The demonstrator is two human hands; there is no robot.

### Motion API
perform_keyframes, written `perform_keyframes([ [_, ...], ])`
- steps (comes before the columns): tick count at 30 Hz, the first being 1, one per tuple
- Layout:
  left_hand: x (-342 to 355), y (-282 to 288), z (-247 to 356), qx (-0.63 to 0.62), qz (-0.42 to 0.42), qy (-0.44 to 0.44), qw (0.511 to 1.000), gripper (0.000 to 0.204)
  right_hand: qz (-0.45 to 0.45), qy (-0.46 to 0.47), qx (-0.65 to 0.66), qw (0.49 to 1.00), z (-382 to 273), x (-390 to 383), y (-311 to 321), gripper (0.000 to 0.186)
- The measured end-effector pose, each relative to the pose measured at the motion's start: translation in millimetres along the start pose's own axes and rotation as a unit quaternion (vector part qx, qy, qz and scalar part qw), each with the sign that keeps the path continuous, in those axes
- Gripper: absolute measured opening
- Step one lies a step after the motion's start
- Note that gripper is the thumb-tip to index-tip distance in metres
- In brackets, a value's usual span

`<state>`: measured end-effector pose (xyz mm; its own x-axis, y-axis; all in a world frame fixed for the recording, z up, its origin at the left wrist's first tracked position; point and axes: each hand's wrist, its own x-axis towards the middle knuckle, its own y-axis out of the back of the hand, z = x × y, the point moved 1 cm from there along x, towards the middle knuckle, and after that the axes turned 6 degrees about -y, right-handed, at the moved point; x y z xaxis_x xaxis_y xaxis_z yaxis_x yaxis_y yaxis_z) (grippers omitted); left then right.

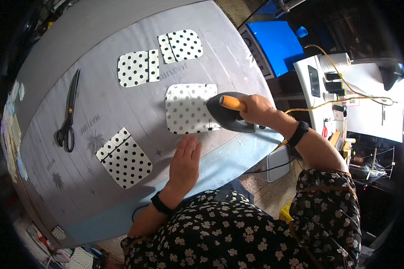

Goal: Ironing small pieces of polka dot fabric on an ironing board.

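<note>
My right hand [256, 109] is closed round the wooden handle of a dark clothes iron [231, 117]. The iron's tip rests over the right edge of a polka-dot fabric piece [186, 109], which lies wrong side up with greyish dots. Flat beside the near edge of that piece, my left hand [186, 161] has its fingers stretched out and holds nothing. Farther off lie two white pocket-shaped pieces with black dots, one fabric pocket [138, 68] to the left and another fabric pocket [182, 46] to the right. A third dotted pocket [126, 161] lies tilted, left of my left hand.
Black-handled scissors [68, 119] lie on the left of the grey padded table cover [134, 112]. A blue box [276, 47] stands beyond the right edge. Farther right is a white sewing machine [310, 78] with a yellow cord [332, 62] near it.
</note>
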<state>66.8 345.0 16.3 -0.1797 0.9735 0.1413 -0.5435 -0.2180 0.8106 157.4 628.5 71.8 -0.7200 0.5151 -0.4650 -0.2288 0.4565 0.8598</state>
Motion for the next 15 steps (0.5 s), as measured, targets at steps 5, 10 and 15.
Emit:
perform_keyframes([
  [5,-6.4,-3.6,1.9,-0.009,0.014,0.004,1.0,0.032,-0.014,-0.021,-0.04,0.999,21.8,-26.3,-11.1,0.024],
  [10,-13.5,3.0,-9.2,-0.008,0.011,0.018,1.0,0.027,-0.029,-0.008,0.004,1.0,37.9,-47.4,-15.6,0.046],
  [15,-6.5,4.3,-11.4,0.005,0.018,0.012,1.0,0.029,0.016,0.009,-0.028,0.999,45.8,-40.5,-20.0,0.045],
])
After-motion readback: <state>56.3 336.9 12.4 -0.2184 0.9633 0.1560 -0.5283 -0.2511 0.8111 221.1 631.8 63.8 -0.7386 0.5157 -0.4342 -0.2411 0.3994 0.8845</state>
